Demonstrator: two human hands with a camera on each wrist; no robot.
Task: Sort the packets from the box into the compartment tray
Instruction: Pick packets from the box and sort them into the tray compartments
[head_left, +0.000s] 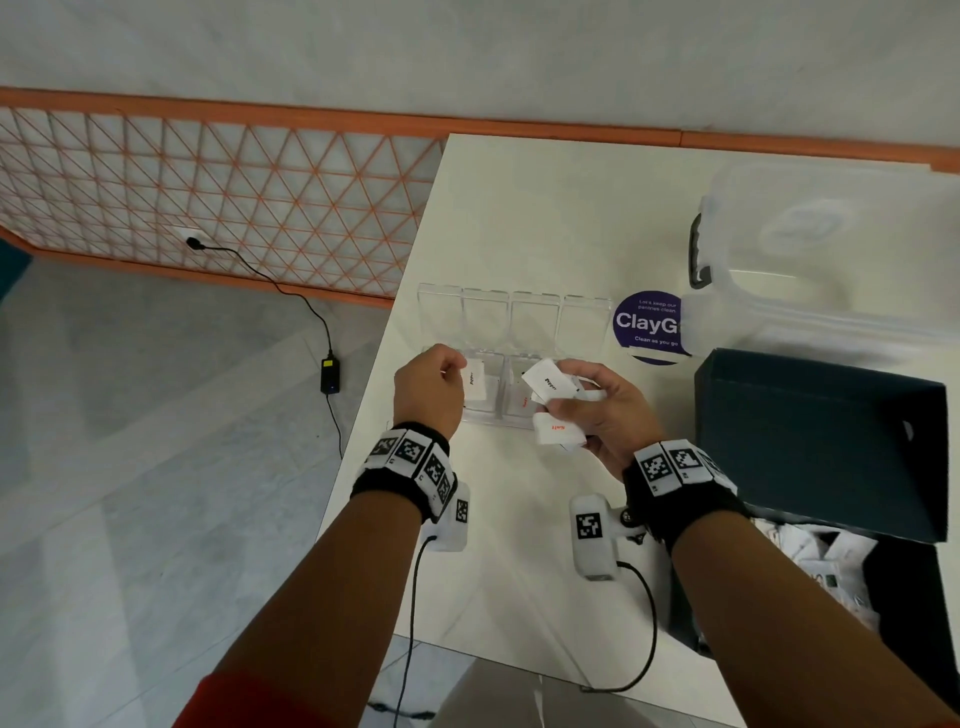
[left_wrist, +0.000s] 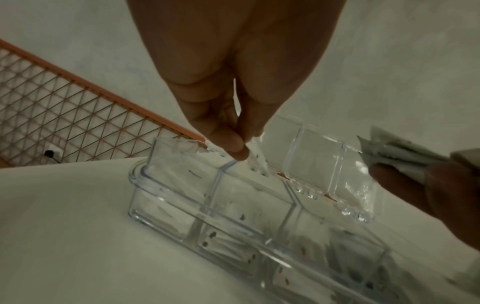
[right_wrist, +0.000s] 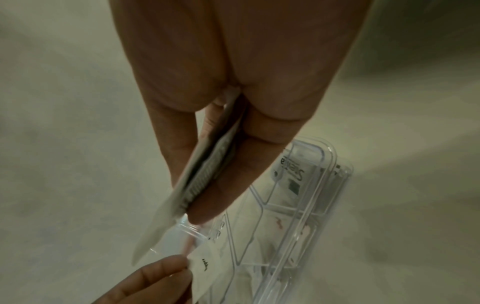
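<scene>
A clear compartment tray (head_left: 498, 418) lies on the white table with its lid (head_left: 535, 319) folded back. My left hand (head_left: 457, 374) pinches one white pepper packet (head_left: 475, 387) over the tray's left end. In the left wrist view, the fingertips (left_wrist: 235, 146) hold that packet (left_wrist: 257, 159) just above a divider of the tray (left_wrist: 182, 205). My right hand (head_left: 566, 400) grips several packets over the tray's right half, with a pepper packet (head_left: 550, 382) on top and a salt packet (head_left: 558, 431) below. The right wrist view shows this stack (right_wrist: 202, 176) edge-on.
A dark box (head_left: 810, 441) stands open at the right with more white packets (head_left: 815, 561) inside. Behind it sit a clear plastic tub (head_left: 831, 260) and a purple round sticker (head_left: 647, 325). The table's left edge runs close beside the tray, with floor below.
</scene>
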